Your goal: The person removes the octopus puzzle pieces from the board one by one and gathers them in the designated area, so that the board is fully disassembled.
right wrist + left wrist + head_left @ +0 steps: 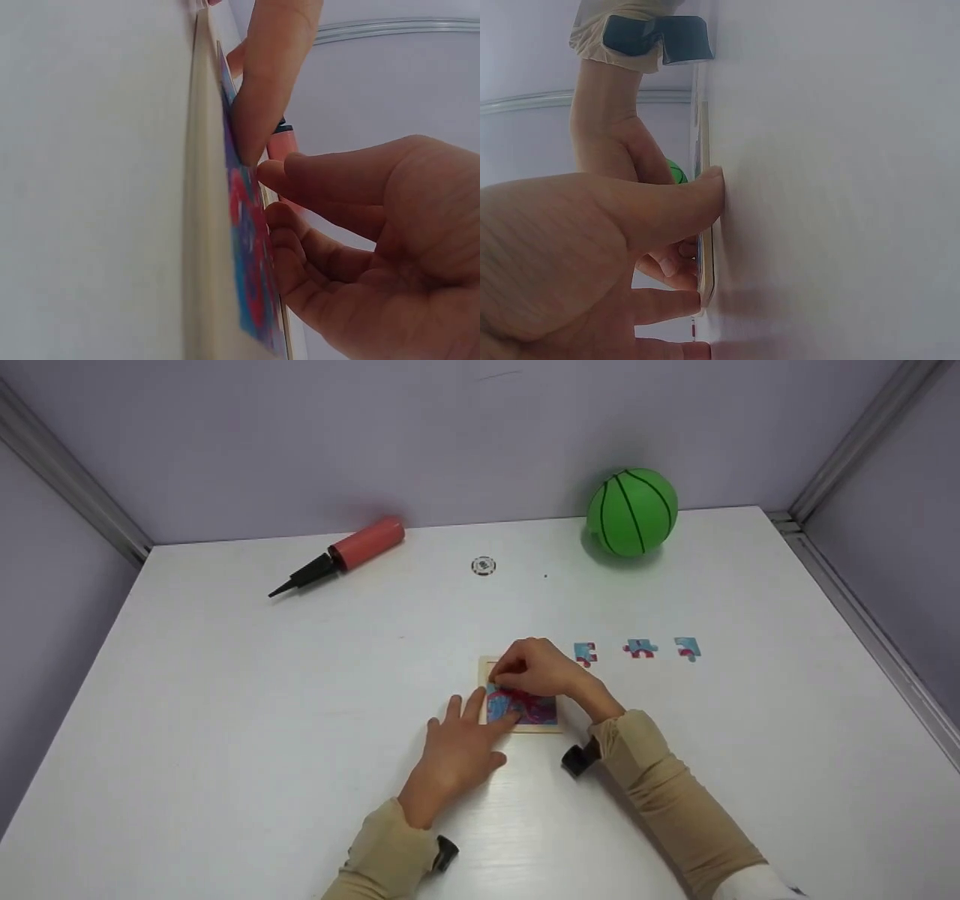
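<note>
Clock taken from the head view, puzzle board as centre, 12 toward the back wall [450, 442]. A square puzzle board [536, 728] with a pale rim is set flat on the white table [247, 705]; a blue, red and purple picture is seen inside the rim, partly covered by both hands. The left hand [459, 754] is laid in from 7–8 o'clock, fingers straight and spread: index fingertip rested on the picture near 6, middle fingertip set at the rim near 9, thumb held low by the near edge. The right hand [540, 667] is brought over the board's far part, forearm from 4 o'clock; thumb and fingers are bent, tips put to the picture near 10. Whether a piece is pinched there cannot be told.

Three loose puzzle pieces are lined up in a row: nearest piece [585, 653] at 2 o'clock, just beyond the right wrist; middle piece [640, 648] also at about 2; outermost piece [688, 648] between 2 and 3. All are marked in blue and red.

A green ball [637, 514] with black lines is placed at 1 o'clock by the wall, a round black-and-white token [484, 565] between 11 and 12, a red-and-black pump [371, 544] at 10, its nozzle pointed outward.
</note>
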### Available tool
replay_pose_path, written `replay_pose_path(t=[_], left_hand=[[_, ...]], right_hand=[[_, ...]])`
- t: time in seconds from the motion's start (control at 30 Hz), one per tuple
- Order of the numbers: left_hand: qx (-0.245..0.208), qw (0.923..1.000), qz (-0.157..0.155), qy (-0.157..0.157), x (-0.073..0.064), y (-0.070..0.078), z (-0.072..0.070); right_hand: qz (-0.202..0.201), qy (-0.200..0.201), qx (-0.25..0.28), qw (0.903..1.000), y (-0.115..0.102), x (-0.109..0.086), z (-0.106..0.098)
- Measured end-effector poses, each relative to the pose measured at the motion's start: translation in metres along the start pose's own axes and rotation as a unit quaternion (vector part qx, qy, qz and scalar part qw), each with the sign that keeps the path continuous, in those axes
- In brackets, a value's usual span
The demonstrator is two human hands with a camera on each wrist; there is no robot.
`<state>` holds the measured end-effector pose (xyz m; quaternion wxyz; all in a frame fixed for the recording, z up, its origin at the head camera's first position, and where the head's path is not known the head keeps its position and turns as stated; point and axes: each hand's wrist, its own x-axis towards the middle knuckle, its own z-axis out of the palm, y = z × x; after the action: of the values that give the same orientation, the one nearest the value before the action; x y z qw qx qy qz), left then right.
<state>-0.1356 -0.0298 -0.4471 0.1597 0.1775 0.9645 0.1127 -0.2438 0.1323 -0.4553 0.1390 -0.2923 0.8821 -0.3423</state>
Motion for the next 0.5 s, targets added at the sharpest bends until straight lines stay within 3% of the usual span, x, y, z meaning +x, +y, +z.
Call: replay_pose_path(t=[0.5], left_hand=[[-0.006,1.0000,0.000,0.005,-0.0003,0.0006,-0.0012]], right_hand=[[-0.009,-0.002,-0.005,0.9999,-0.0022,-0.0009,-0.0001]])
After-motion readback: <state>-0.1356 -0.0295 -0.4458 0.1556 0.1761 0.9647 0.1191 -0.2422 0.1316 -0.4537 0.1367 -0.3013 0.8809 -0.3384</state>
